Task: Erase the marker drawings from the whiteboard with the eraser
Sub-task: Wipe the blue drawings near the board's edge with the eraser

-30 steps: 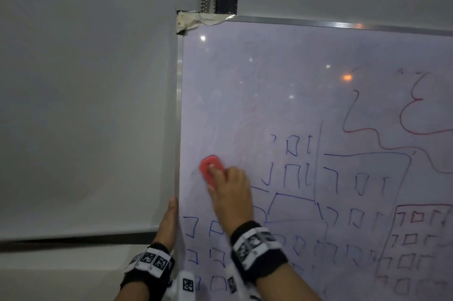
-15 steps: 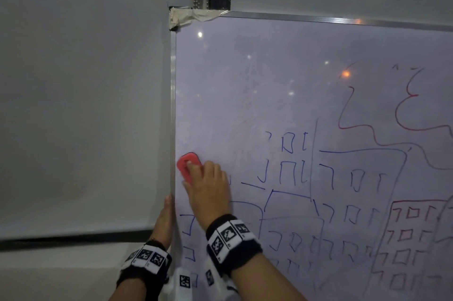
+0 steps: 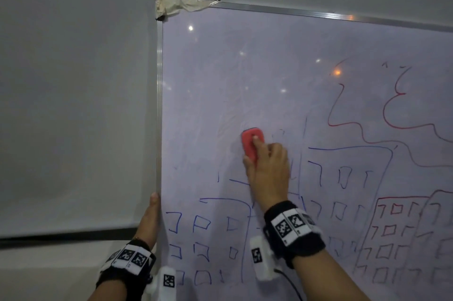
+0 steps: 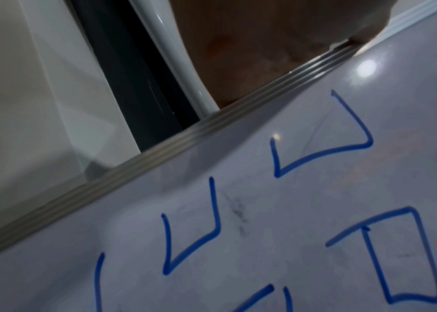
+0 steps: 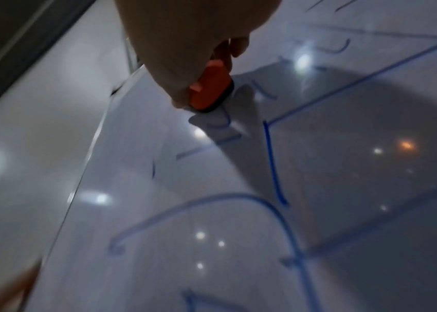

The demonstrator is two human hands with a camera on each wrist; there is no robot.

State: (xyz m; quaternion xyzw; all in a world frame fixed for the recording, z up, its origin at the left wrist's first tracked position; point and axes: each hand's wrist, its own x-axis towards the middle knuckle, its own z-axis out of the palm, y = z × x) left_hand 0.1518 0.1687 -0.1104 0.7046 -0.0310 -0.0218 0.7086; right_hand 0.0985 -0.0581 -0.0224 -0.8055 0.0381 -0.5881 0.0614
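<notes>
A person is standing close to a whiteboard [image 3: 282,67] that is leaning against a grey wall [image 3: 73,80], seen from a head camera looking at both hands. The right hand [image 3: 268,173] is pressing a red eraser [image 3: 252,143] flat against the board, left of centre, with the fingers curling over its back and the thumb gripping its lower left side. The right wrist camera is showing the same grip from below: the eraser [image 5: 210,90] is sitting with its dark pad touching the board, partly hidden by the hand [image 5: 185,42].

The left hand [image 3: 150,217] is resting along the board's metal left edge [image 3: 159,104], fingers pointing up and lying fairly straight; how far they are wrapping behind the frame cannot be told. In the left wrist view, part of the hand [image 4: 278,42] is touching the frame [image 4: 158,152].

Blue drawings [image 3: 203,224] of small window-like boxes are filling the board below and to the right of the eraser. Red drawings [image 3: 392,227], a wavy line and a building with windows, are lying well to the right. The area above and left of the eraser is looking smeared, with only faint marks. Tape [image 3: 181,5] is covering the board's top left corner. Both wrists are wearing black bands [image 3: 293,227] with square coded tags.
</notes>
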